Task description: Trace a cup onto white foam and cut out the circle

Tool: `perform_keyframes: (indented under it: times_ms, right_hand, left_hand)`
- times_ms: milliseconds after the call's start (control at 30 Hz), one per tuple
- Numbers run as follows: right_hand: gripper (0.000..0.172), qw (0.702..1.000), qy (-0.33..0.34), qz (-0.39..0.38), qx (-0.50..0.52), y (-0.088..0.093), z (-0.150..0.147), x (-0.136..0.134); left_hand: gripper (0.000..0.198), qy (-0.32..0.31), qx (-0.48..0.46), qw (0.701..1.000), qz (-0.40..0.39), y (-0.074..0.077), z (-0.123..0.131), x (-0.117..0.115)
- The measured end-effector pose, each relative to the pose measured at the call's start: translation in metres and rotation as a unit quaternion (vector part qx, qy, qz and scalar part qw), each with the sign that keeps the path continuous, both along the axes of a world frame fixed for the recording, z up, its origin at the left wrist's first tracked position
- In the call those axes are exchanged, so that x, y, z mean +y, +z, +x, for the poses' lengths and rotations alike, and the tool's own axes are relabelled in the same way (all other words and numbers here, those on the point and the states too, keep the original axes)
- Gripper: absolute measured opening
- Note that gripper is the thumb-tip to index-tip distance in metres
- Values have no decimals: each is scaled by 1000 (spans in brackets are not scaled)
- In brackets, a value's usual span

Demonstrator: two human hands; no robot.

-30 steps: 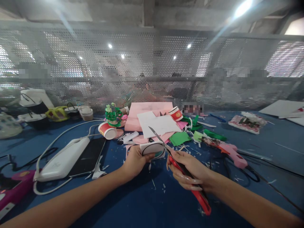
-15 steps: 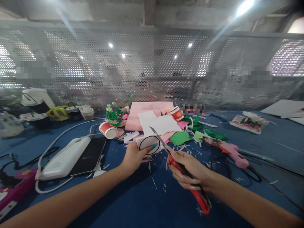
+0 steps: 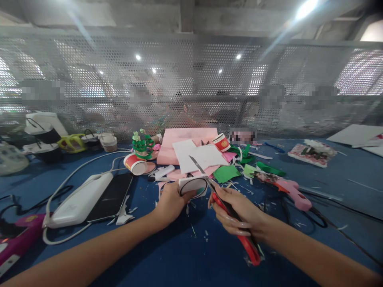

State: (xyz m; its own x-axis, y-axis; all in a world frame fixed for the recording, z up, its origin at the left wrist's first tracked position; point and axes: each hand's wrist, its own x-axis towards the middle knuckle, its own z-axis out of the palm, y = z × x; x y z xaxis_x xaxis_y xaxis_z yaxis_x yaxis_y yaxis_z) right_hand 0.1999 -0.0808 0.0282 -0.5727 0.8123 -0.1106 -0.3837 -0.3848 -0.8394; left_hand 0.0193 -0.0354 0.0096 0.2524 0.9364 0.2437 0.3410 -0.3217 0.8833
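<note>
My left hand (image 3: 172, 205) is closed on a small white piece of paper (image 3: 191, 182) with a black circle drawn on it, the thumb pressed on its face. My right hand (image 3: 235, 211) grips a pair of scissors (image 3: 249, 251) with red and black handles. Their blades point up and left, by the right edge of the paper; whether they touch it I cannot tell. Beyond the hands lie white sheets (image 3: 206, 157) on pink paper (image 3: 191, 137), with a green paper piece (image 3: 226, 173) beside them. Small paper scraps are scattered around.
A pink glue gun (image 3: 295, 194) lies at the right with its cord. At the left are a white power bank (image 3: 82, 203), a black phone (image 3: 112, 197) and a purple power strip (image 3: 28, 237). Paper cups (image 3: 135, 164) and a green paper plant (image 3: 143, 145) stand farther back.
My left hand has shifted slightly right and turned the paper, which now tilts flatter and sits closer to the blades. The scissors have barely moved.
</note>
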Motion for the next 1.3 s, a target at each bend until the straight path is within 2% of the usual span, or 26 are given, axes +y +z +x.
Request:
perform_keyframes:
  times_ms: [167, 300, 567, 833, 1033, 1300]
  right_hand:
    - [41, 998, -47, -40, 3, -2, 3, 7]
    - [46, 993, -83, -82, -17, -4, 3, 10]
    - [45, 996, -46, -78, 13, -2, 2, 7]
    - [46, 997, -29, -69, 22, -5, 2, 5]
    - [44, 997, -1, -62, 39, -4, 2, 5]
    - [43, 999, -4, -48, 23, -6, 0, 4]
  left_hand:
    - [43, 38, -118, 986, -108, -2, 2, 5]
    - [49, 37, -146, 978, -142, 3, 4, 4]
    - [49, 37, -153, 974, -162, -1, 2, 9]
    - [46, 23, -143, 980, -134, -4, 1, 10]
    - [43, 20, -151, 977, -147, -5, 1, 10]
    - [39, 21, -149, 978, -146, -1, 3, 8]
